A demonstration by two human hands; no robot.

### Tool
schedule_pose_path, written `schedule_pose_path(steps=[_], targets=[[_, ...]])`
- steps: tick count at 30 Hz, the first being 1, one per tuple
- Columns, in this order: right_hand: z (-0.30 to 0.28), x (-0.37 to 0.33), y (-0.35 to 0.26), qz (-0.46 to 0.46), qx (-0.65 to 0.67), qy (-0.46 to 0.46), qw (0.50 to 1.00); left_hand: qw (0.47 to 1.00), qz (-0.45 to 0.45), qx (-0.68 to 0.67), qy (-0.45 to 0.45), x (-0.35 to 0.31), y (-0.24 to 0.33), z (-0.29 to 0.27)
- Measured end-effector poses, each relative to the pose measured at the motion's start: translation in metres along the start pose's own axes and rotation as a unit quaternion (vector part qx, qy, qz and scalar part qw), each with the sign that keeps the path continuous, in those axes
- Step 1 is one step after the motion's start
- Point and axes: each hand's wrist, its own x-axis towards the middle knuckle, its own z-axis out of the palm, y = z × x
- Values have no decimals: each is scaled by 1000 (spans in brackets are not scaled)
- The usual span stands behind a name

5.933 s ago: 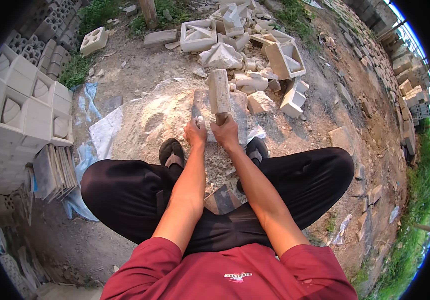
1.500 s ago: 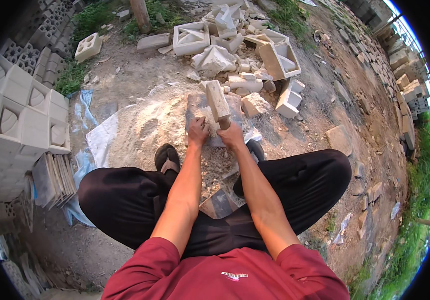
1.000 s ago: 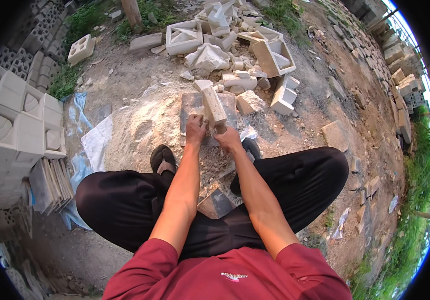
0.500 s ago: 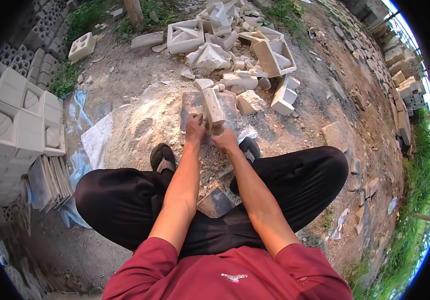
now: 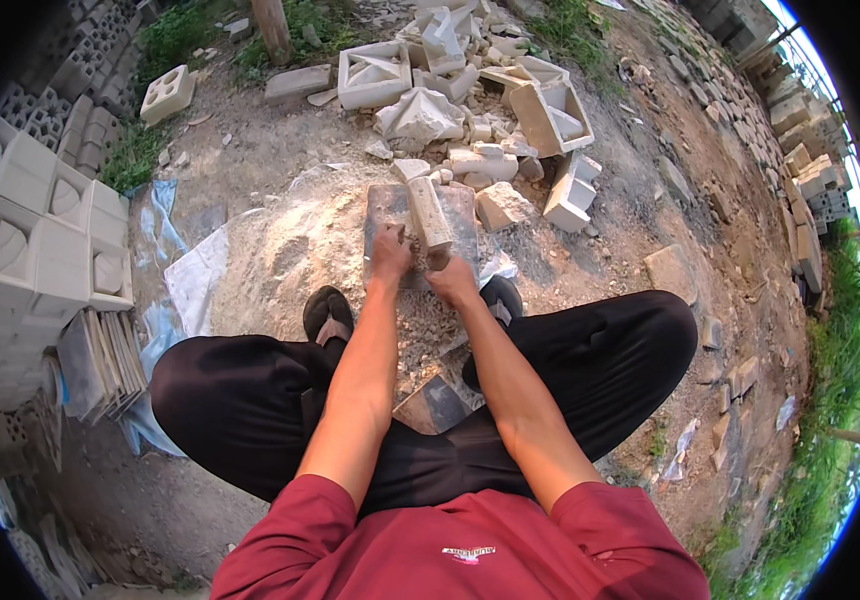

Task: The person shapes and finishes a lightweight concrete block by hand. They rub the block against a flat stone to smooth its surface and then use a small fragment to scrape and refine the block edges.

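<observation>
Between my feet lies a dark flat slab (image 5: pixel 382 205), dusted with pale crumbs. Over it extends a long, dust-coated squared block (image 5: pixel 428 212), like a mallet head. My right hand (image 5: pixel 452 281) is closed at its near end, around what looks like a short handle, mostly hidden by the fingers. Just left of the block, my left hand (image 5: pixel 391 254) is low over the slab with its fingers curled together. Whatever those fingers may hold is too small or hidden to name.
Beyond the slab is a heap of broken pale masonry (image 5: pixel 420 117) with hollow moulded blocks (image 5: pixel 375 75). Powdery rubble (image 5: pixel 285 250) spreads to the left. Farther left stand stacked decorative blocks (image 5: pixel 58 255), thin boards (image 5: pixel 105 365) and blue plastic sheeting (image 5: pixel 162 225). A flat stone (image 5: pixel 670 272) lies right.
</observation>
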Motion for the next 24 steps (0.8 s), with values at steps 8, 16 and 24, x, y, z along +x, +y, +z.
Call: schedule_pose_path(steps=[8, 16, 24], targets=[[11, -10, -40, 7, 85, 75, 994, 996, -30, 40, -69, 3, -25, -27], [53, -37, -6, 38, 16, 108, 993, 1000, -4, 14, 8, -10, -16, -14], [27, -14, -44, 23, 170, 130, 977, 998, -54, 15, -19, -18, -23, -18]])
